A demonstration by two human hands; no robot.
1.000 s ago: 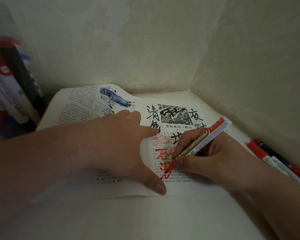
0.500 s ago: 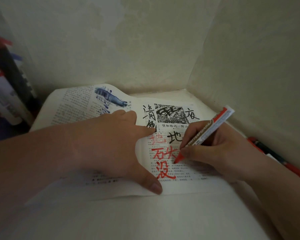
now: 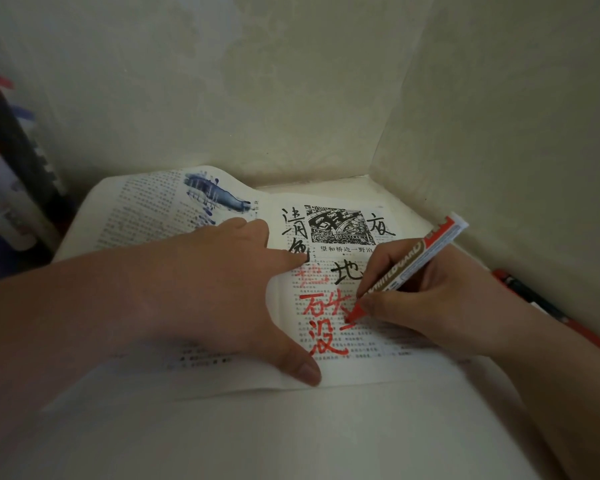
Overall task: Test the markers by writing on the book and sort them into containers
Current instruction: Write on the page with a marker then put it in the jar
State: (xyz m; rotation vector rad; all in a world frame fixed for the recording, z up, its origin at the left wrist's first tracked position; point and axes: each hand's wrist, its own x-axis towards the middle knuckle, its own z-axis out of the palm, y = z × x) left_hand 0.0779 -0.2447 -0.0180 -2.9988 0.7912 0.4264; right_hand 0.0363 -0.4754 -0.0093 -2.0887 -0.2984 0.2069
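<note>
We logged the right hand (image 3: 430,299) gripping the red marker (image 3: 413,265), tip down on the right page of the book (image 3: 142,209), barrel slanting up and away rightward. The left hand (image 3: 222,292) lay flat, fingers spread, pressing the page. Loose markers (image 3: 523,289) lay by the right wrist. Blurred upright markers (image 3: 14,174), probably in a container, stood far left, nearer the left hand.

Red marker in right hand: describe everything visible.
The red marker is uncapped, with a white plastic-looking barrel, a gold band printed WHITEBOARD and red end markings. It tilts up to the right, red tip down on the right page of the open book beside red characters. The right hand grips it low.
</note>
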